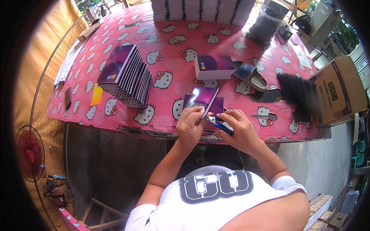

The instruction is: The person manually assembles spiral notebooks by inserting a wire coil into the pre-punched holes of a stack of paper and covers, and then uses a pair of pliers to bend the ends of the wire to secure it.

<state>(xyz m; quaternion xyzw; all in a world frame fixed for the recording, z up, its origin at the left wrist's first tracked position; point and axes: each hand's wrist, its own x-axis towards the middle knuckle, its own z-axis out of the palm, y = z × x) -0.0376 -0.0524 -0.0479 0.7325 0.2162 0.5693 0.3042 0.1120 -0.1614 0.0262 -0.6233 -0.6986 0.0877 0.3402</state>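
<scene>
My left hand [189,125] grips the near end of a purple spiral notebook [198,96], which lies slanted close to the table's front edge. Its coil [211,101] runs along the right side. In my right hand [242,130] is a pair of blue-handled pliers [224,128], with the jaws at the near end of the coil, beside my left fingertips. Whether the jaws touch the wire is too small to tell. Another purple cover [218,106] shows partly from under the notebook. Farther back sits a stack of purple-covered pads [214,68].
A tall stack of spiral notebooks [133,79] stands at left, near a yellow card [96,94]. Rightward lie a slipper [251,75], a knife [265,116], loose black coils [295,87] and a cardboard box [334,92]. Thick paper stacks [212,11] line the back.
</scene>
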